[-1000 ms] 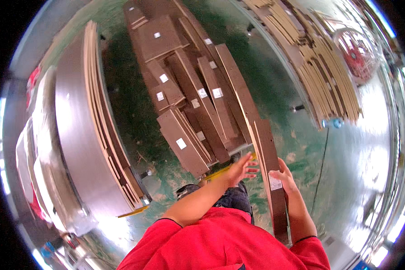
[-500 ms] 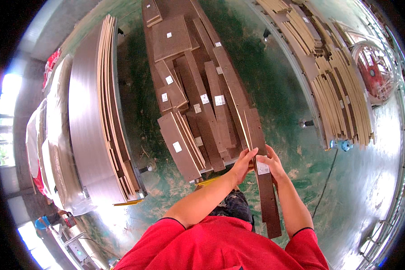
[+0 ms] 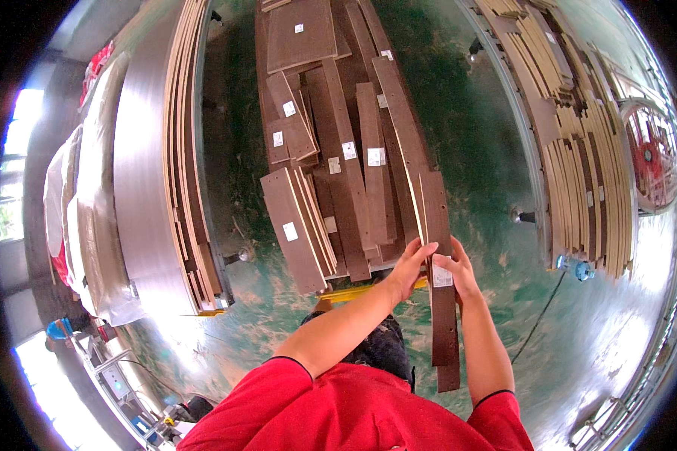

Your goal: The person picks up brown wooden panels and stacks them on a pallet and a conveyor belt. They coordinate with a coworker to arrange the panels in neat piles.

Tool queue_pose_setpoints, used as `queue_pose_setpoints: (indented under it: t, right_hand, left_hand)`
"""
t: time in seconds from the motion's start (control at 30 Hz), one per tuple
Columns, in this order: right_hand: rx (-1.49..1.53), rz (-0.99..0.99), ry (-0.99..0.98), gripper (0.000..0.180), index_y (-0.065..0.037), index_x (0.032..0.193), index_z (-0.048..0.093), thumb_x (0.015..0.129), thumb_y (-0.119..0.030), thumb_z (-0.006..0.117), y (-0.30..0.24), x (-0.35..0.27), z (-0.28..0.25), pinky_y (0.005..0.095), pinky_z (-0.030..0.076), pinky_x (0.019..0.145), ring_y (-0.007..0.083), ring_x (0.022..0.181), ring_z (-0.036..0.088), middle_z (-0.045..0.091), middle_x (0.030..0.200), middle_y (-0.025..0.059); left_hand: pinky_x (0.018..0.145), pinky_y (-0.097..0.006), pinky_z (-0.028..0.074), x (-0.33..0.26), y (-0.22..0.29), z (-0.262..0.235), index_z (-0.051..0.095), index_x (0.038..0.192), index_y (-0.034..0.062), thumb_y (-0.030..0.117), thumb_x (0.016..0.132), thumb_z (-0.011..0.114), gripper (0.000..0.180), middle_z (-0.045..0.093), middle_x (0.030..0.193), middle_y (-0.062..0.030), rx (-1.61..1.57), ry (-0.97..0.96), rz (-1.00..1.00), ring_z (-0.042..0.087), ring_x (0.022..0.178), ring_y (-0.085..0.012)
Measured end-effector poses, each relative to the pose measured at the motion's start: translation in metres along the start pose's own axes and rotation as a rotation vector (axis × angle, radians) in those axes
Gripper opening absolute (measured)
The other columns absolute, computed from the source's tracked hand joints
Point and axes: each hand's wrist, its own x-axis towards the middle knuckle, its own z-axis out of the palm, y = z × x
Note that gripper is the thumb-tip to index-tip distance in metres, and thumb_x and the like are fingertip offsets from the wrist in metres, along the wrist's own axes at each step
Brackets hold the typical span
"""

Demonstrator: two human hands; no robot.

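Both of my hands are closed on a long, narrow dark brown board that carries a white label. My left hand grips its left edge, the thumb lying toward the label. My right hand holds the opposite edge, with its thumb over the top face. The near end overhangs toward my body, and a second strip's end shows beneath it. The far end lies over the right side of a central stack of brown panels. Left of my hands, on that stack, sits a pile of shorter labelled panels.
A stack of large brown sheets stands on the left, beside plastic-wrapped goods. On the right, a long pile of boards lies edge-up near a round fan. A yellow bar runs along the central stack's near end.
The view has shifted slightly. The near end of the held board has swung left, and the second strip's end now shows beneath it. Both hands keep their grip.
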Motion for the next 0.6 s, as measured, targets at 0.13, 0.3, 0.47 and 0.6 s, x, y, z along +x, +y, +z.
queue_pose_setpoints:
  t: [0.13, 0.3, 0.47, 0.6]
  right_hand:
    - [-0.011, 0.017, 0.013, 0.082, -0.005, 0.146, 0.034, 0.077, -0.01, 0.078, 0.007, 0.03, -0.002, 0.0304, 0.052, 0.078, 0.0182, 0.095, 0.063, 0.062, 0.113, 0.0107]
    - [-0.023, -0.033, -0.033, 0.087, -0.002, 0.147, 0.034, 0.074, -0.014, 0.081, 0.034, 0.092, -0.011, 0.0318, 0.049, 0.088, 0.0192, 0.103, 0.061, 0.061, 0.12, 0.0108]
    - [-0.001, -0.074, -0.055, 0.081, -0.001, 0.143, 0.038, 0.074, -0.01, 0.08, 0.044, 0.141, -0.011, 0.033, 0.048, 0.092, 0.0188, 0.108, 0.06, 0.06, 0.122, 0.0108]
    - [0.055, -0.074, -0.101, 0.08, -0.001, 0.144, 0.037, 0.076, -0.009, 0.079, 0.051, 0.185, -0.011, 0.0332, 0.048, 0.093, 0.0192, 0.11, 0.059, 0.06, 0.122, 0.0115]
  left_hand:
    - [0.091, -0.038, 0.043, 0.022, 0.013, -0.006, 0.04, 0.142, 0.0169, 0.043, 0.087, 0.067, 0.067, 0.054, 0.128, -0.0029, 0.04, 0.035, -0.01, 0.052, 0.116, -0.0194]
    - [0.094, -0.038, 0.041, 0.078, 0.02, -0.035, 0.041, 0.141, 0.0168, 0.042, 0.087, 0.068, 0.066, 0.056, 0.124, -0.0039, 0.0, -0.023, -0.032, 0.056, 0.109, -0.0198]
    - [0.095, -0.037, 0.043, 0.124, 0.029, -0.049, 0.042, 0.141, 0.0171, 0.039, 0.088, 0.067, 0.063, 0.057, 0.125, -0.0025, -0.005, 0.07, -0.025, 0.056, 0.112, -0.019]
    - [0.095, -0.037, 0.042, 0.166, 0.037, -0.068, 0.034, 0.148, 0.018, 0.041, 0.087, 0.067, 0.073, 0.053, 0.131, -0.003, 0.006, 0.024, -0.001, 0.053, 0.116, -0.0182]
